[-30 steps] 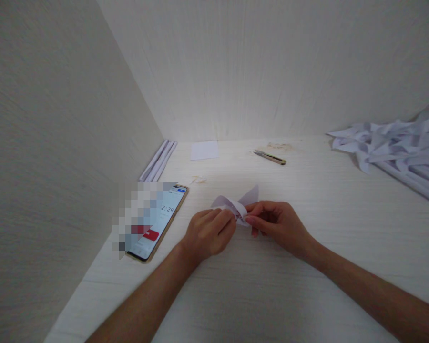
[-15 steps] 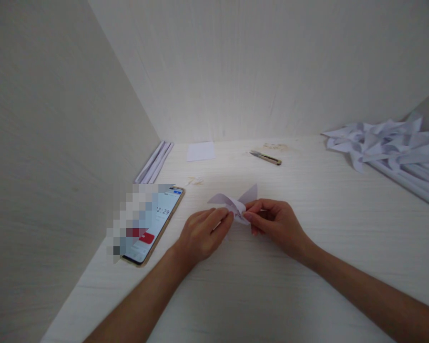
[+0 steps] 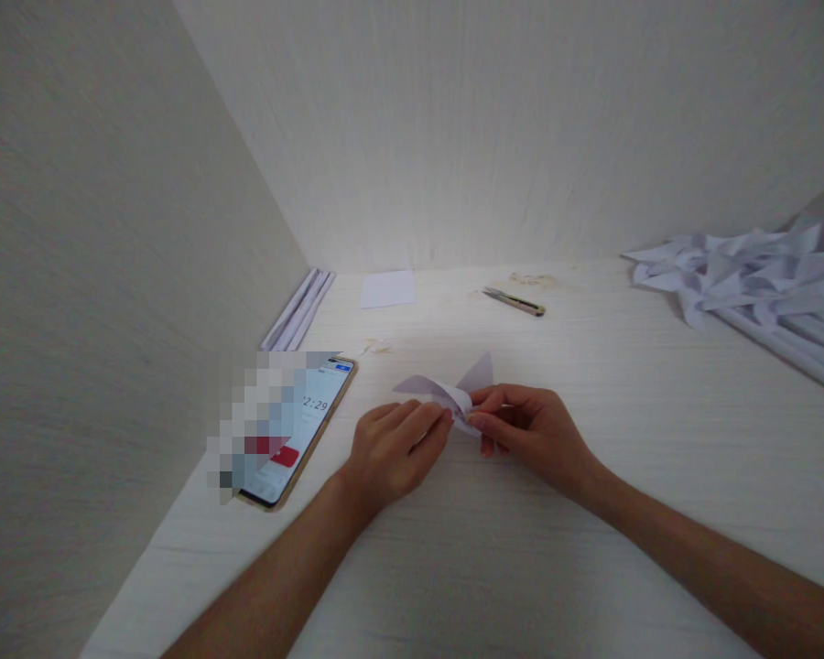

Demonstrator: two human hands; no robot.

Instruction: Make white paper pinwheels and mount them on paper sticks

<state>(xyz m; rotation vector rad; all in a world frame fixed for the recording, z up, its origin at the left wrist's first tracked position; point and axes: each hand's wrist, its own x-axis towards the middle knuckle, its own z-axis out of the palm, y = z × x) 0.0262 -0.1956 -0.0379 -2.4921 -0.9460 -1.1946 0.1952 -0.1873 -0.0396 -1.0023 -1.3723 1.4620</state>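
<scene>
Left hand (image 3: 396, 448) has uncurled slightly since 1 second earlier and grips the folded paper (image 3: 457, 395). Right hand (image 3: 532, 426) pinches the folded paper's right side. Folded paper is between the 2 hands, right of the phone (image 3: 303, 426).

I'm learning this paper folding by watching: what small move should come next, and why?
Probably bend the pointed white paper flap inward with the left hand. Its tip stands up clear of both hands, while the right hand pinches the curled white paper piece, so that pinch could likely steady it.
</scene>
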